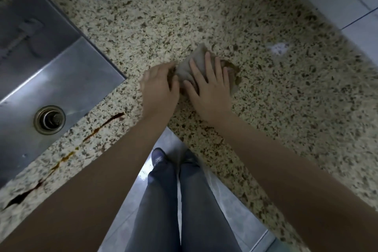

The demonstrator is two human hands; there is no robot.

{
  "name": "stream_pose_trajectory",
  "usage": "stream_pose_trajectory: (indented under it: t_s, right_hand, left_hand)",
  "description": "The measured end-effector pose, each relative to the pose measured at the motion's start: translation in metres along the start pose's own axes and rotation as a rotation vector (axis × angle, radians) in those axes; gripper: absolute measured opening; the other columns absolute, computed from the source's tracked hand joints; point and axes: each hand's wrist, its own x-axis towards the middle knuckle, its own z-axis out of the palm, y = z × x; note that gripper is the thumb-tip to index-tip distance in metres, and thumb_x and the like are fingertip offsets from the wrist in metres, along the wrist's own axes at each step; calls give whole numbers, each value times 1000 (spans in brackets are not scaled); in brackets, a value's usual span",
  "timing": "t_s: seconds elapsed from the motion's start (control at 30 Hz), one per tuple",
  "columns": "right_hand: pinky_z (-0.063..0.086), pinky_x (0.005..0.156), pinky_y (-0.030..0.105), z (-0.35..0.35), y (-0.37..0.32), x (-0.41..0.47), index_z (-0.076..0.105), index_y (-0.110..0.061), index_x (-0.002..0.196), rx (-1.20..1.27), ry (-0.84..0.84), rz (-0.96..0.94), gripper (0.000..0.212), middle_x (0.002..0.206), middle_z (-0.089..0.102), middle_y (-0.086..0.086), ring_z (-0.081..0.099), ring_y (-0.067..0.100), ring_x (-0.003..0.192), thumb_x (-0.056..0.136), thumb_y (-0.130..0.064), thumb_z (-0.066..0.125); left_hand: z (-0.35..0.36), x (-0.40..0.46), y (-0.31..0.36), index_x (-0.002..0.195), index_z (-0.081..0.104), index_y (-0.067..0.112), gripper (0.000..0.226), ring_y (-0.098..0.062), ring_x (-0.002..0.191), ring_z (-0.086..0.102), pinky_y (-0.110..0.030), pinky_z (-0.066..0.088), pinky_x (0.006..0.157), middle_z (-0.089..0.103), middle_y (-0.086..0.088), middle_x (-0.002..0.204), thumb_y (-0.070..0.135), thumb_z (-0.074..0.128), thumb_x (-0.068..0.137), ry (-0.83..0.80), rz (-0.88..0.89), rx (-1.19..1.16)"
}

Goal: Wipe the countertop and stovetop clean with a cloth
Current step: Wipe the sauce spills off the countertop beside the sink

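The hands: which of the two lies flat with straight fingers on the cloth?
The right hand: its spread fingers press on top of the cloth. The left hand only curls at the cloth's left edge.

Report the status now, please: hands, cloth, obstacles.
Right hand flat on cloth. Left hand grips its edge. Brown streaks unwiped beside sink.

countertop (266,98): speckled stone, matt | sink (61,80): brushed metal, sheen | cloth (188,67): soft fabric

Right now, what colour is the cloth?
Greyish-brown cloth, seen in the head view.
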Motion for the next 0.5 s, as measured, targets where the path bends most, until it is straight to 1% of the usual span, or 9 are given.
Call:
stream_pose_trajectory:
  t_s: [0.07,0.17,0.3,0.33,0.37,0.4,0.43,0.47,0.5]
  right_hand:
    - [19,125,51,-13,6,10,32,-27,161,158,4,40,59,170,23,8,20,29,157,108,-53,31]
    - [30,119,48,-34,27,28,41,-21,157,226,89,126,57,163,40,4,34,28,148,105,-45,45]
    - [31,113,45,-45,36,53,48,-23,152,145,-49,92,60,145,54,2,41,29,138,97,-43,63]
    - [33,110,44,-44,34,58,57,-25,143,151,-70,72,51,135,58,1,45,29,133,96,-42,65]
    - [37,105,44,-45,31,62,67,-27,123,159,-63,64,32,120,60,0,50,28,126,95,-42,67]
    - [42,99,44,-47,30,66,66,-28,97,188,-63,63,14,107,58,-1,54,29,116,94,-41,69]
    - [45,94,43,-49,30,70,59,-28,82,227,-48,53,20,100,55,0,57,29,108,94,-40,69]
    - [47,90,40,-50,32,74,59,-26,79,265,-55,60,23,102,54,3,59,29,103,96,-38,68]
    - [45,88,36,-52,34,76,65,-20,88,305,-66,74,19,109,55,8,59,28,102,98,-36,65]
  left_hand:
    - [0,0,5,133,61,19,37,-27,122,51,-45,39,107,63,-5,130,29,55,99,10,-13,23]
    - [2,-4,8,127,63,15,37,-28,112,56,-44,47,98,63,-10,119,32,66,95,27,-88,20]
    - [5,-2,13,105,64,13,21,-27,97,61,-41,53,85,64,-10,107,25,73,91,17,-209,-7]
    - [4,-2,16,102,63,13,15,-26,96,60,-36,50,82,64,-10,105,20,71,91,22,-227,-30]
    - [4,-1,19,99,60,13,10,-24,95,57,-29,44,78,62,-9,105,15,68,93,30,-227,-50]
    - [3,-1,23,97,56,13,9,-22,94,52,-25,37,76,59,-9,104,12,64,94,39,-218,-64]
    - [3,-2,27,97,52,13,10,-21,93,49,-23,33,74,56,-8,102,9,60,95,45,-209,-84]
    - [3,-2,30,98,48,14,10,-21,91,49,-24,33,71,55,-7,100,8,57,96,46,-212,-121]
    - [3,-2,32,99,46,14,10,-23,87,53,-28,36,66,57,-5,96,8,53,98,39,-231,-172]
